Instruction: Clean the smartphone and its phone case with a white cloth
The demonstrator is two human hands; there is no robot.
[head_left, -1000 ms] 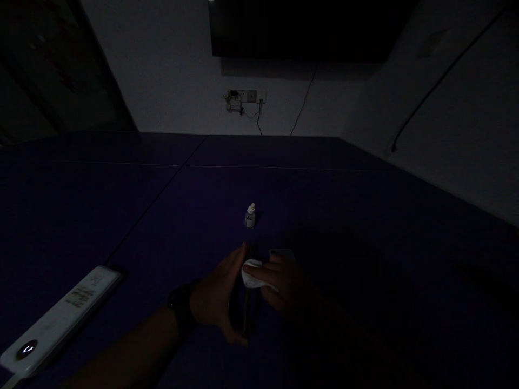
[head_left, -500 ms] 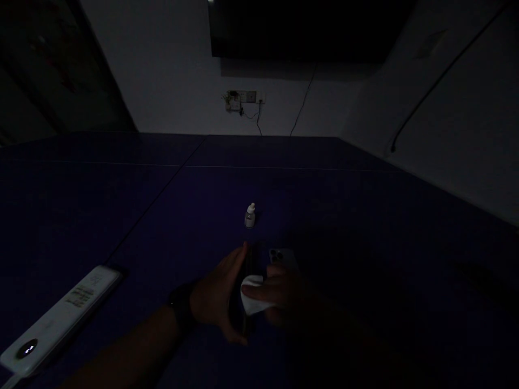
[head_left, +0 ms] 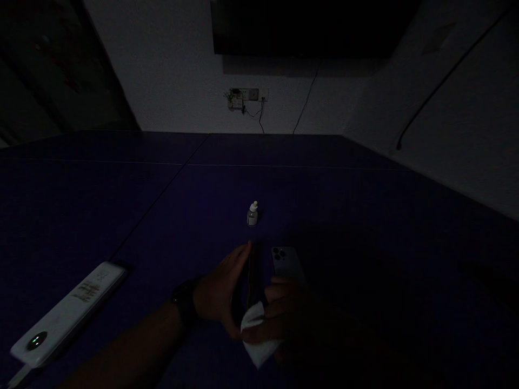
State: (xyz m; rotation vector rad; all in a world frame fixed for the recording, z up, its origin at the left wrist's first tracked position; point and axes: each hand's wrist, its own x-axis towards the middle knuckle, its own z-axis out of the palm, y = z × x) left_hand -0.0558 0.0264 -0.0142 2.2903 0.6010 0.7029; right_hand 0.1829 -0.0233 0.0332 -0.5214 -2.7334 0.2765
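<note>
My left hand point(head_left: 214, 292), with a dark watch point(head_left: 184, 300) on its wrist, spans a thin dark slab point(head_left: 250, 275) standing on its edge, thumb at the near end and fingers at the far end. Dim light hides just what kind of thing the slab is. A crumpled white wipe point(head_left: 260, 352) is pinched in my right hand point(head_left: 281, 313), against the slab's near end. Partly covered by that hand, a phone point(head_left: 287, 262) lies with its camera lenses up. Beyond both hands a small dropper bottle point(head_left: 252, 216) with a white top stands upright.
A long white device point(head_left: 68, 310) with a lit round display and a cord lies at the left on the dark blue table point(head_left: 162, 227). Sockets with cables point(head_left: 251, 96) sit on the back wall under a dark screen point(head_left: 304, 27).
My right hand has slid the white wipe toward me along the slab's edge, uncovering more of the phone. My left hand keeps its hold. The view has shifted slightly.
</note>
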